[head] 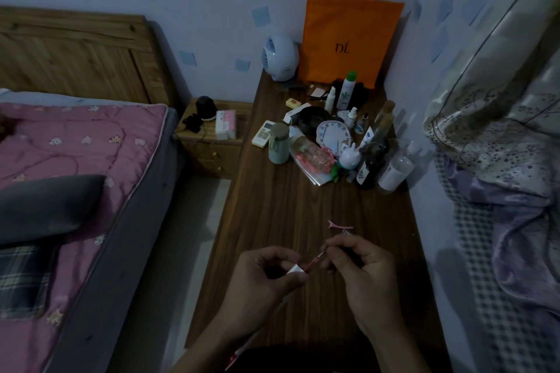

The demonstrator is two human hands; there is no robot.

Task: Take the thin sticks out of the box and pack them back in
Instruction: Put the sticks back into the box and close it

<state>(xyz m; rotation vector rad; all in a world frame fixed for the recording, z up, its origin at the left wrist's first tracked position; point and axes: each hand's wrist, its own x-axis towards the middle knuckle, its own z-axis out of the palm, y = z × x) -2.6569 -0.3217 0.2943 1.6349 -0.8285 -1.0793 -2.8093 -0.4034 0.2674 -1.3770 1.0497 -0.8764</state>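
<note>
My left hand (266, 275) grips a long narrow box (295, 269); its open whitish end points up and right, and its far end sticks out below my wrist. Thin reddish sticks (313, 262) poke out of that open end. My right hand (363, 269) pinches the sticks' upper ends between thumb and fingers, just right of the box mouth. Both hands hover over the front part of the dark wooden table (272, 221). How many sticks there are is hidden by my fingers.
A pink hair clip (341, 225) lies on the table just beyond my right hand. Bottles, a clock (333, 135), a remote and an orange bag (348, 39) crowd the far end. A bed with a pink quilt (75, 160) stands left; bedding hangs right.
</note>
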